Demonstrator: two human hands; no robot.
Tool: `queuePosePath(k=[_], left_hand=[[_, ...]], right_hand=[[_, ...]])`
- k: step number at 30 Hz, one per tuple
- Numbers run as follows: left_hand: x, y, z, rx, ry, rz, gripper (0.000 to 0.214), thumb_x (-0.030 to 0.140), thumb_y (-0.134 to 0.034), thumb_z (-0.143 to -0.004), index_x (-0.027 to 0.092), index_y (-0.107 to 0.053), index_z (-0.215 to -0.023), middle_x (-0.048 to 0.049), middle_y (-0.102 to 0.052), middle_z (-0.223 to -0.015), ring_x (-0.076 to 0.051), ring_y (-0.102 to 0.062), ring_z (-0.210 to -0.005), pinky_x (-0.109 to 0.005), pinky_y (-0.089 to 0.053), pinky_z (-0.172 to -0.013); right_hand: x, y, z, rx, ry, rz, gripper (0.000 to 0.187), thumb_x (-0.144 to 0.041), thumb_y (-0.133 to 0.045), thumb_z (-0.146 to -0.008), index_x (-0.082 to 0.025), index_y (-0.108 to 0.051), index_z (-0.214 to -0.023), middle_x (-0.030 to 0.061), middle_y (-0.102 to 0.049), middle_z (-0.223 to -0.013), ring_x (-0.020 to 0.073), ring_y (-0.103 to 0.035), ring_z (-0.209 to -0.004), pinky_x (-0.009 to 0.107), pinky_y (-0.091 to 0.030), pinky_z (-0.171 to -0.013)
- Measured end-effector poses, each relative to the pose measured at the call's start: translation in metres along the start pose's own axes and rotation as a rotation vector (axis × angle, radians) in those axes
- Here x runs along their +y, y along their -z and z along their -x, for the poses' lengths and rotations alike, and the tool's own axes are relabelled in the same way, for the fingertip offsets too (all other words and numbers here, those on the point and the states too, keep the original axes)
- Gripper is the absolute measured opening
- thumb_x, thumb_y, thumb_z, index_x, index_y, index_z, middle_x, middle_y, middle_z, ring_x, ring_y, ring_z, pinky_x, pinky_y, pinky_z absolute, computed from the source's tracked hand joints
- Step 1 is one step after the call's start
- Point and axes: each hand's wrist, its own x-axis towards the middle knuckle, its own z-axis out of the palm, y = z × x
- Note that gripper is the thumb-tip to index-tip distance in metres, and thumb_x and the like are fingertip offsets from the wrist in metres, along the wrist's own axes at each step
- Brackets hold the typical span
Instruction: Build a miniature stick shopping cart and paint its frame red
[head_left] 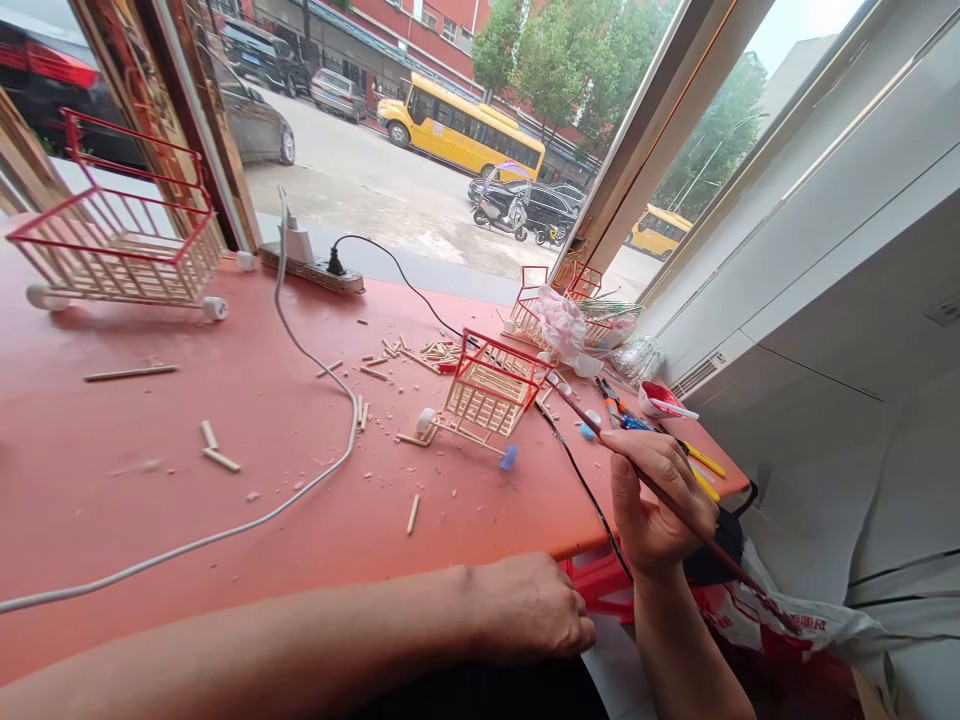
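My right hand (664,495) grips a long, thin, dark reddish paintbrush (697,528) between thumb and fingers. The brush's far end reaches up beside the red-rimmed corner of a small stick-built shopping cart (491,395). That cart stands tilted on the table, with a white wheel (426,420) and a blue wheel (508,457) visible. My left hand (529,608) is closed at the table's front edge, its curled fingers turned down; whatever they may hold is hidden. A larger cart (124,250) with red-painted rim and white wheels stands at the far left.
Loose stick pieces (375,372) and crumbs litter the pink table (300,560). A white cable (341,465) and a black cable (577,465) cross it from the power strip (341,280). To the right lie pliers (611,400), a red bowl (656,400) and more small carts (529,310).
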Motion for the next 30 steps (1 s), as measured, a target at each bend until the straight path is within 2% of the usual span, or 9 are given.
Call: queuePosePath(k=[4, 8, 11, 13, 17, 21, 25, 30], left_hand=[[-0.001, 0.0, 0.001, -0.029, -0.07, -0.031, 0.021, 0.018, -0.073, -0.099, 0.023, -0.062, -0.082, 0.0012, -0.074, -0.075, -0.02, -0.07, -0.066, -0.035, -0.049, -0.051], [-0.001, -0.001, 0.0, -0.023, -0.076, -0.024, 0.02, 0.017, -0.072, -0.099, 0.023, -0.062, -0.082, 0.0006, -0.074, -0.075, -0.019, -0.068, -0.065, -0.035, -0.049, -0.052], [-0.001, -0.001, 0.001, -0.019, -0.078, -0.01, 0.019, 0.016, -0.07, -0.1, 0.022, -0.064, -0.084, -0.0004, -0.073, -0.076, -0.02, -0.068, -0.066, -0.036, -0.048, -0.053], [-0.001, 0.0, 0.003, -0.005, -0.084, -0.002, 0.019, 0.014, -0.068, -0.1, 0.022, -0.065, -0.084, -0.001, -0.072, -0.075, -0.021, -0.066, -0.065, -0.037, -0.048, -0.054], [0.001, 0.003, 0.005, -0.007, -0.086, 0.029, 0.019, 0.012, -0.066, -0.101, 0.022, -0.064, -0.084, -0.0012, -0.071, -0.075, -0.02, -0.062, -0.063, -0.038, -0.048, -0.057], [0.003, 0.008, 0.005, -0.07, -0.081, 0.038, 0.017, 0.012, -0.067, -0.1, 0.021, -0.063, -0.086, -0.0015, -0.071, -0.077, -0.02, -0.062, -0.064, -0.037, -0.043, -0.056], [0.005, 0.01, 0.004, -0.106, -0.062, 0.029, 0.018, 0.013, -0.065, -0.101, 0.021, -0.062, -0.086, -0.0011, -0.07, -0.076, -0.02, -0.061, -0.064, -0.036, -0.041, -0.056], [0.007, 0.011, 0.005, -0.082, -0.071, 0.024, 0.02, 0.013, -0.066, -0.101, 0.022, -0.061, -0.084, -0.0002, -0.069, -0.074, -0.02, -0.06, -0.063, -0.037, -0.042, -0.056]], right_hand=[[0.001, -0.003, -0.001, -0.026, -0.017, 0.028, 0.03, -0.005, -0.069, -0.1, -0.026, -0.08, -0.12, 0.0033, -0.086, -0.095, 0.0213, -0.081, -0.085, 0.038, -0.066, -0.082], [0.002, -0.001, -0.005, 0.048, 0.033, 0.018, 0.029, -0.007, -0.07, -0.1, -0.025, -0.08, -0.121, 0.0037, -0.086, -0.097, 0.0218, -0.082, -0.085, 0.038, -0.066, -0.082], [0.007, 0.008, -0.006, 0.09, 0.03, 0.016, 0.022, -0.015, -0.067, -0.104, -0.025, -0.081, -0.117, 0.0032, -0.086, -0.093, 0.0227, -0.082, -0.082, 0.039, -0.066, -0.078], [0.02, 0.021, -0.005, 0.117, -0.053, 0.061, 0.018, -0.024, -0.064, -0.108, -0.025, -0.081, -0.111, 0.003, -0.084, -0.088, 0.0226, -0.082, -0.081, 0.038, -0.066, -0.077], [0.076, 0.057, -0.001, 0.101, -0.358, 0.338, 0.032, -0.041, -0.057, -0.113, -0.022, -0.081, -0.102, 0.0062, -0.085, -0.092, 0.0201, -0.081, -0.076, 0.033, -0.063, -0.077], [0.147, 0.087, 0.009, -0.009, -0.528, 0.589, 0.045, -0.051, -0.051, -0.11, -0.019, -0.079, -0.096, 0.0104, -0.085, -0.085, 0.0245, -0.082, -0.078, 0.033, -0.06, -0.076], [0.2, 0.087, 0.015, -0.201, -0.729, 0.732, 0.048, -0.042, -0.041, -0.109, -0.018, -0.081, -0.104, 0.0167, -0.088, -0.102, 0.0294, -0.083, -0.099, 0.035, -0.058, -0.09], [0.243, 0.071, 0.019, -0.362, -0.844, 0.76, 0.041, -0.037, -0.051, -0.102, -0.018, -0.087, -0.097, 0.0173, -0.088, -0.097, 0.0298, -0.082, -0.096, 0.034, -0.057, -0.084]])
